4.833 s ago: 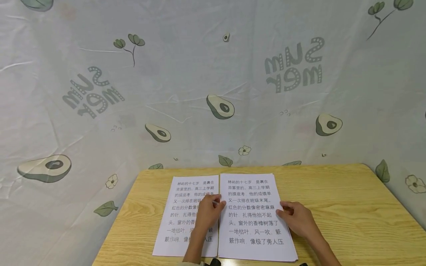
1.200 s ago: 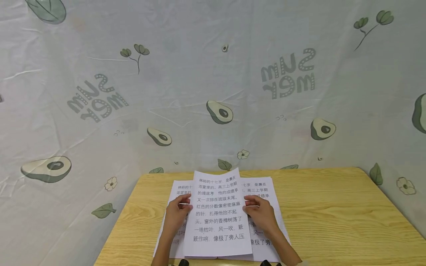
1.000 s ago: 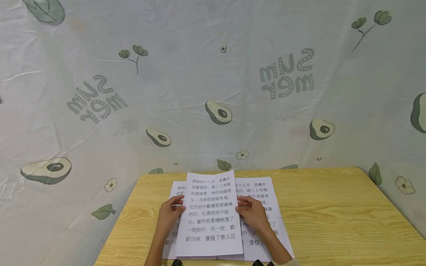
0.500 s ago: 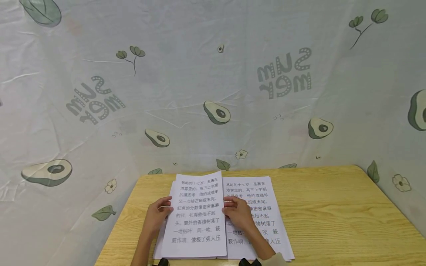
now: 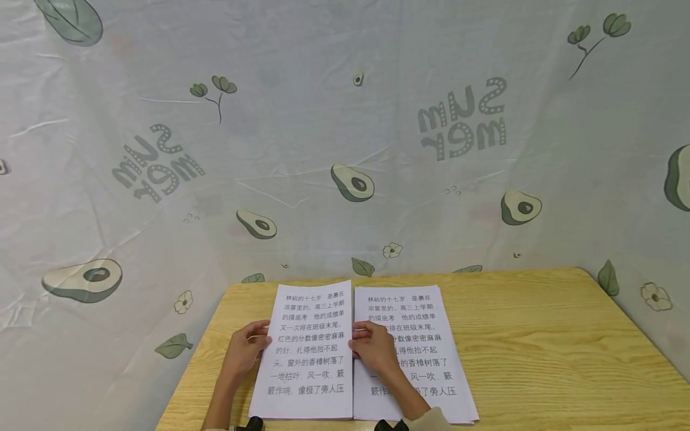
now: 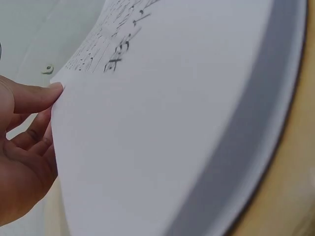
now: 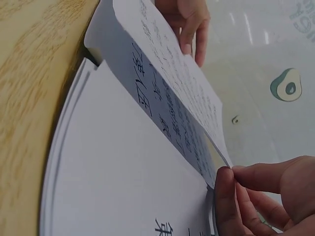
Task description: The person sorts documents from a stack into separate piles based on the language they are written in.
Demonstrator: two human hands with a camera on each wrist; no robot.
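Observation:
A white sheet of paper (image 5: 307, 347) printed with large Chinese characters is held by its two side edges over the left paper stack (image 7: 140, 93). My left hand (image 5: 244, 350) pinches the left edge, thumb on top and fingers beneath, as the left wrist view shows. At the opposite edge, my right hand (image 5: 375, 347) pinches the sheet between thumb and index finger. In the right wrist view the sheet bows above the stack, with a shadowed gap between them. Beside it lies the right paper stack (image 5: 431, 359), printed alike and partly covered by my right hand and forearm.
Both stacks lie side by side near the front edge of a wooden table (image 5: 539, 347). Behind the table hangs a pale curtain (image 5: 302, 120) printed with avocados, leaves and lettering.
Earlier the right hand was at the right stack's right edge. Both hands then carried a sheet leftward from between the stacks, and it now lines up over the left stack, lower than before.

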